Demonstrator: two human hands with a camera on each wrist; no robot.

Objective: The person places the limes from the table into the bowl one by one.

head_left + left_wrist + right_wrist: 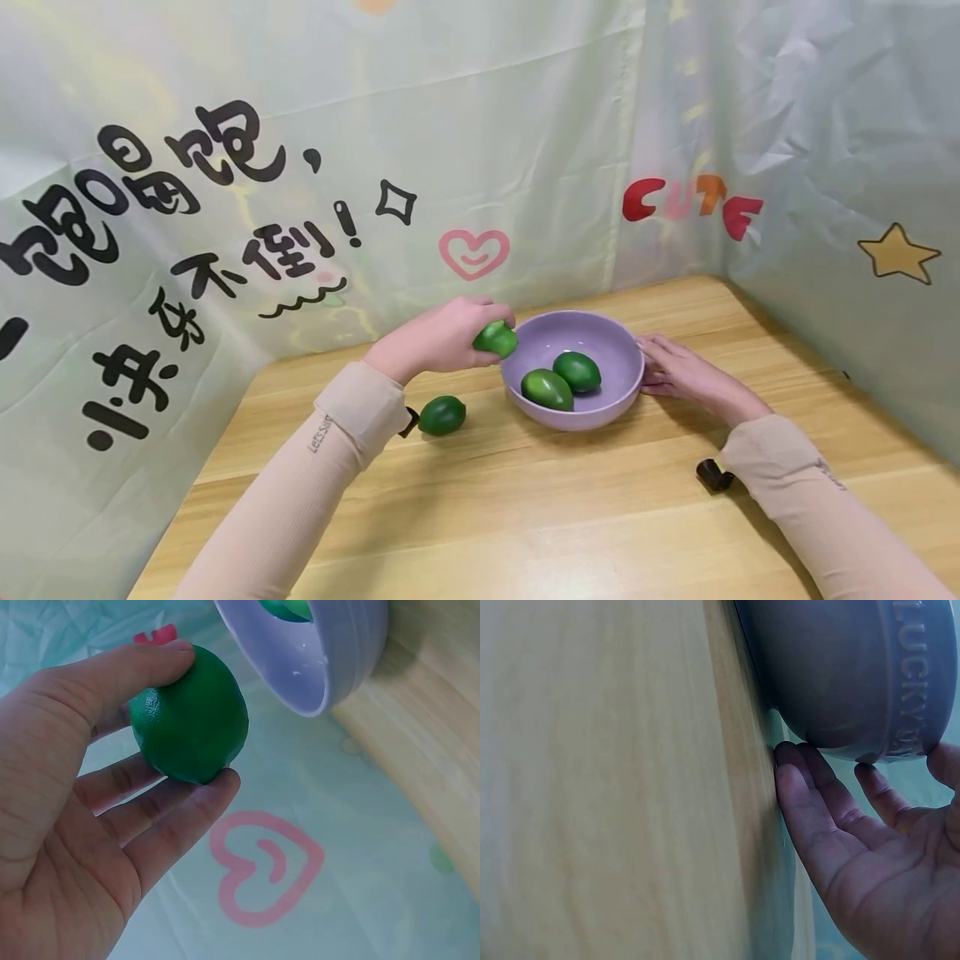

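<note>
Two green fruits [547, 390] lie inside the purple bowl [577, 420]; a loose fruit [442, 415] rests on the table [480, 508] to the bowl's left, and the held fruit [497, 339] is just outside the bowl's left rim. The left hand [450, 332] is partly closed, pinching it between thumb and fingertips. The right hand [678, 368], its fingers spread and lightly bent, touches the bowl's right outer wall with its tips. The held fruit looks smooth and glossy, so a slack fingertip grip could let it slip and drop beside the bowl. Released short of the rim, it might strike the edge and roll away; let go too high, it might bounce off those inside. Too hard a push from the right hand could slide or tip the bowl.
</note>
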